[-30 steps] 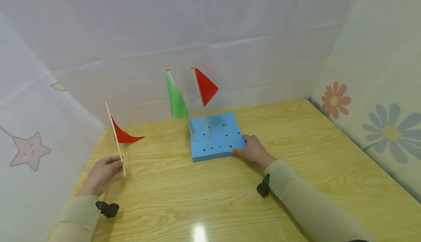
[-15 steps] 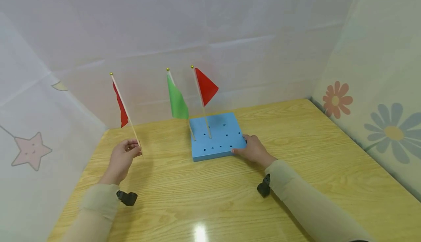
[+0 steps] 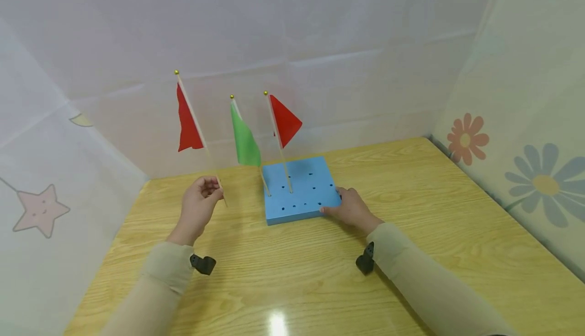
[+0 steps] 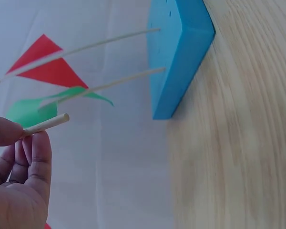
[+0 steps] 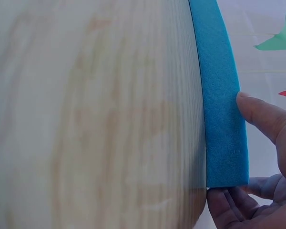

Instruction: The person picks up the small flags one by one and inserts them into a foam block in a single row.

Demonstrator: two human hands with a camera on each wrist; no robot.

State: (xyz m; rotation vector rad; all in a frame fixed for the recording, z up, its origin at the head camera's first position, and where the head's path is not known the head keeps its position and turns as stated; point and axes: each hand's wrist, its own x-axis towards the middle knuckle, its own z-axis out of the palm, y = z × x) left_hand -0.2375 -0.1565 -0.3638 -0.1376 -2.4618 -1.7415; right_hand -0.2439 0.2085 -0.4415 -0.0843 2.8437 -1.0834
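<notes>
In the head view my left hand (image 3: 198, 206) pinches a red flag (image 3: 188, 123) near the bottom of its thin wooden stick. That flag is in the air, tilted, with its gold-tipped top leaning left; the stick's bare lower end (image 4: 52, 123) pokes out past my thumb in the left wrist view. A blue foam block (image 3: 303, 171) dotted with holes lies on the table. A green flag (image 3: 247, 143) and another red flag (image 3: 285, 123) stand in its left part. My right hand (image 3: 353, 209) grips the block's right front corner, thumb at the front edge and fingers along the side (image 5: 226, 119).
The wooden table (image 3: 283, 265) reaches back to a pale cloth backdrop (image 3: 365, 92). A side cloth printed with flowers (image 3: 544, 183) hangs at the right, one with a pink star (image 3: 42, 210) at the left. The standing flags rise right of my left hand.
My left hand has carried the red flag rightward and up from the table's left side toward the block, its stick tilting further. The right hand and the block stay in place.
</notes>
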